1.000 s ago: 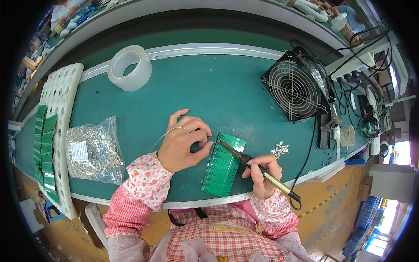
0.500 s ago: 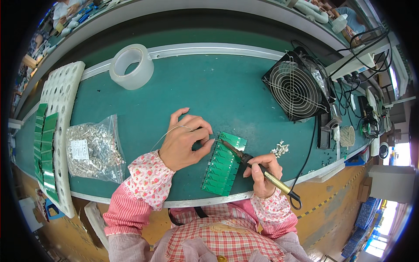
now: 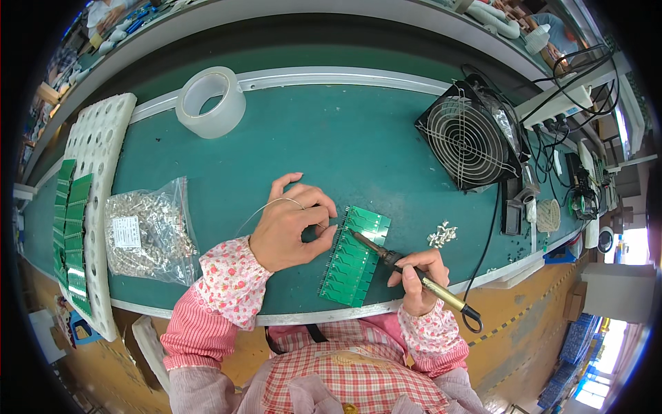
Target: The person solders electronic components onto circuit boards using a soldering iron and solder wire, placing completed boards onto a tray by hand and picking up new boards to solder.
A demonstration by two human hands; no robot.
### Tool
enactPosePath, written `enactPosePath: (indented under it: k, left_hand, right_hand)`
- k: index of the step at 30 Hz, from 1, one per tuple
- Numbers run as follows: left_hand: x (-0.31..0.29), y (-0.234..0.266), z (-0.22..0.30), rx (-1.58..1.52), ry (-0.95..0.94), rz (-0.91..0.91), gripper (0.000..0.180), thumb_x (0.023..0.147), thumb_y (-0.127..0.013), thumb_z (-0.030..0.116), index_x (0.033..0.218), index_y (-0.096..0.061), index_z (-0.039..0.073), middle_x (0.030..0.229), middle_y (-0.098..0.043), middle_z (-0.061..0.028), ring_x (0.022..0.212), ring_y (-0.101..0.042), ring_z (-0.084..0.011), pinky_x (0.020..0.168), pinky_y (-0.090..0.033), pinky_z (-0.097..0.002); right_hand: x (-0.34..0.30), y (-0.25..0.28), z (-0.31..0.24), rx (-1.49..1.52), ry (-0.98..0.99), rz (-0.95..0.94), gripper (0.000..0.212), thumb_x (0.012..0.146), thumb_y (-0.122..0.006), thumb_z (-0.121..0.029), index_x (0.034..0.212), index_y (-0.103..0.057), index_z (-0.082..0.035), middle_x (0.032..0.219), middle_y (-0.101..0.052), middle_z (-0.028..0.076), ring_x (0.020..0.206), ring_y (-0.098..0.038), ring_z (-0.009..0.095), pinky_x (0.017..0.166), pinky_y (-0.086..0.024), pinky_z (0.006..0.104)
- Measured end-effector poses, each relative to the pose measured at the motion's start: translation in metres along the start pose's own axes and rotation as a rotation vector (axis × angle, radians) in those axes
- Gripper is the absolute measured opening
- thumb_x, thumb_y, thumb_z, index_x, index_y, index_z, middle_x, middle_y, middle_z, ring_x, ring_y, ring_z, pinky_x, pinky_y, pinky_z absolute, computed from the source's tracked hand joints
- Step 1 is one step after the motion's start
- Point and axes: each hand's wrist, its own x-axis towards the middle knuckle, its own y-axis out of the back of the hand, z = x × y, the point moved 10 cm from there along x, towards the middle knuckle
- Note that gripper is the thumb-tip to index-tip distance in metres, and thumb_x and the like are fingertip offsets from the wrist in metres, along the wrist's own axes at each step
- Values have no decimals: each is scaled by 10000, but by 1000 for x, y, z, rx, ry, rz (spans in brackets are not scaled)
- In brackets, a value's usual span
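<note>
A green circuit board panel [image 3: 354,265] lies on the bench in front of me, with a row of pins along its left edge. My right hand [image 3: 420,279] is closed round a soldering iron [image 3: 441,292], whose tip points at the upper left part of the panel. At the panel's left edge, my left hand [image 3: 289,224] pinches a thin solder wire [image 3: 258,210] between thumb and forefinger. The wire loops back over that hand. Beside the panel on the right is a small heap of silvery metal parts [image 3: 442,234].
A bag of metal parts [image 3: 150,234] lies at left, beside a white foam tray [image 3: 103,138] with more green boards [image 3: 79,234]. A tape roll [image 3: 210,103] stands at the back. The fan [image 3: 463,141] and the iron's cord [image 3: 488,252] are at right.
The soldering iron and my right hand have shifted slightly right and down, with the tip moving back a little from the panel's pin edge. My left hand has barely moved.
</note>
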Motion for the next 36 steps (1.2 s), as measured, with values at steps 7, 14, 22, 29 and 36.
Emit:
enactPosePath:
  k: [7, 14, 22, 29, 36]
  left_hand:
    - [-1, -3, 1, 9, -8, -12, 235, 680, -722, 80, 570, -514, 93, 873, -641, 20, 880, -602, -174, 1004, -306, -469]
    - [0, -5, 0, 40, -7, -5, 233, 685, -723, 80, 574, -519, 95, 879, -635, 27, 886, -596, -164, 1003, -309, -466]
    - [0, -7, 0, 47, -11, -11, 223, 689, -729, 92, 585, -532, 98, 887, -628, 29, 895, -592, -164, 1009, -304, -466]
    - [0, -5, -4, 52, 26, -18, 217, 701, -724, 94, 590, -537, 97, 888, -627, 25, 900, -594, -165, 1007, -305, -467]
    - [1, -7, 2, 52, -14, 9, 219, 704, -722, 90, 593, -532, 97, 899, -624, 23, 902, -595, -166, 1004, -309, -463]
  right_hand:
    - [3, -6, 0, 14, -8, -31, 81, 861, -582, -52, 855, -561, 26, 651, -614, 82, 526, -629, 134, 476, -491, 240]
    - [3, -8, 1, 17, 28, -45, 67, 856, -586, -35, 850, -553, 24, 646, -624, 77, 519, -631, 133, 475, -493, 240]
    - [3, -8, 0, 0, 48, -52, 71, 855, -590, -43, 847, -556, 19, 634, -622, 76, 507, -628, 136, 470, -484, 239]
    - [1, -1, 1, -27, 36, 8, 84, 855, -597, -65, 852, -566, 13, 623, -618, 70, 504, -625, 132, 471, -481, 236]
    - [4, -7, 2, -3, 16, -35, 87, 860, -591, -63, 851, -564, 20, 629, -620, 68, 508, -624, 127, 474, -485, 236]
